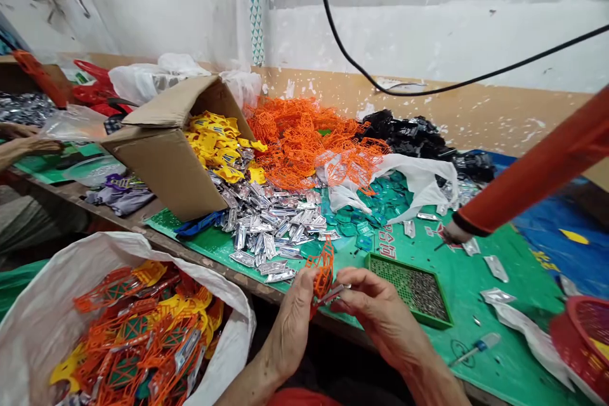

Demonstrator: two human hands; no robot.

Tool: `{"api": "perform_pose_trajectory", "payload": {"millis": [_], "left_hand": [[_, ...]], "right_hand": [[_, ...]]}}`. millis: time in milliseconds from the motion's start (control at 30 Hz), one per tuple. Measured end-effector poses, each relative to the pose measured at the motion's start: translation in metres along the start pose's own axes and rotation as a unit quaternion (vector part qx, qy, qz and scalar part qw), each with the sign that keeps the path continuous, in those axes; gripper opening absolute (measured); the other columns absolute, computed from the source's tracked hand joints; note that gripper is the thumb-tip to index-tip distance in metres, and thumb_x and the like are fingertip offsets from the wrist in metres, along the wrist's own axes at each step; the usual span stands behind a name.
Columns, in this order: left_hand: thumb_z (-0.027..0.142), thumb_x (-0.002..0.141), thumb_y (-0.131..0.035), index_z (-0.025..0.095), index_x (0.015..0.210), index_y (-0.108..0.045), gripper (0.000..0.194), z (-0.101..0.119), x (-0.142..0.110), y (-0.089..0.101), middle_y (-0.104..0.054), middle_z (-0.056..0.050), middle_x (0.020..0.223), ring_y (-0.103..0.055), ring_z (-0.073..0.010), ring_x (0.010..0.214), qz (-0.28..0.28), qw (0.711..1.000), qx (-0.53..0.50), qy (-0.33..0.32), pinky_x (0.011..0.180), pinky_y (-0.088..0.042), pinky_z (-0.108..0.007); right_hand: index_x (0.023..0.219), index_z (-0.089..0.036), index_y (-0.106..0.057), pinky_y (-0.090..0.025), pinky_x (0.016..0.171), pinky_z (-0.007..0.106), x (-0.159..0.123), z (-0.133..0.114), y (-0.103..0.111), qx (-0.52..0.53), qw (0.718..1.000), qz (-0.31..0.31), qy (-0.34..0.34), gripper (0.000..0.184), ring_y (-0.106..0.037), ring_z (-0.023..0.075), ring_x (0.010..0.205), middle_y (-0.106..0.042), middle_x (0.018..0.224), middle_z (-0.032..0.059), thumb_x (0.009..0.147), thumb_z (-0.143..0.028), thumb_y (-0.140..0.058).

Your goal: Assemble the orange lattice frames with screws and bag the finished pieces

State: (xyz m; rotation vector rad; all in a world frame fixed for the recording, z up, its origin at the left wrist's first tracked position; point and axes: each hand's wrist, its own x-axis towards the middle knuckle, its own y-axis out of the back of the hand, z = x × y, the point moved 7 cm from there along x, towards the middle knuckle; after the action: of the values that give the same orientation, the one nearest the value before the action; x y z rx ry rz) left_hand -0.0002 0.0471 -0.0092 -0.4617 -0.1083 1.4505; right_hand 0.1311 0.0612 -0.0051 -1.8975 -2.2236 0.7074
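Note:
My left hand (294, 323) is closed on an orange lattice plastic part (324, 268), which stands up above the thumb. Close against it, my right hand (375, 311) pinches a small silver chromed piece (335, 294) between thumb and fingers, touching or nearly touching the orange part. Both hands are just in front of the table edge. Beyond them lies a heap of silver chromed pieces (271, 228). A green tray (404, 279) of small dark screws sits to the right of my right hand.
An orange-sleeved power screwdriver (533, 171) slants in at right. A white sack (128, 244) of assembled parts stands at lower left. Behind are a cardboard box (157, 158), yellow parts (216, 143), orange parts (309, 133), teal pieces (366, 216) and a screwdriver (476, 349). Another person's hands (28, 146) are at far left.

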Motion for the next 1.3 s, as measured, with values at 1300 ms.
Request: {"api": "perform_pose_trajectory", "payload": {"millis": [1300], "left_hand": [[0.005,0.083,-0.049,0.014,0.106,-0.060,0.027,0.037,-0.052,-0.057,-0.071,-0.004,0.086,-0.057,-0.0175,0.075,-0.123,0.626,0.527,-0.561,0.068,-0.042,-0.034]], "right_hand": [[0.103,-0.021,-0.067,-0.056,0.061,0.020,-0.092,-0.037,0.005,-0.387,0.772,0.058,0.500,0.030,-0.064,0.0119,0.074,-0.063,0.086,0.0042,0.080,-0.002,-0.064]]}}
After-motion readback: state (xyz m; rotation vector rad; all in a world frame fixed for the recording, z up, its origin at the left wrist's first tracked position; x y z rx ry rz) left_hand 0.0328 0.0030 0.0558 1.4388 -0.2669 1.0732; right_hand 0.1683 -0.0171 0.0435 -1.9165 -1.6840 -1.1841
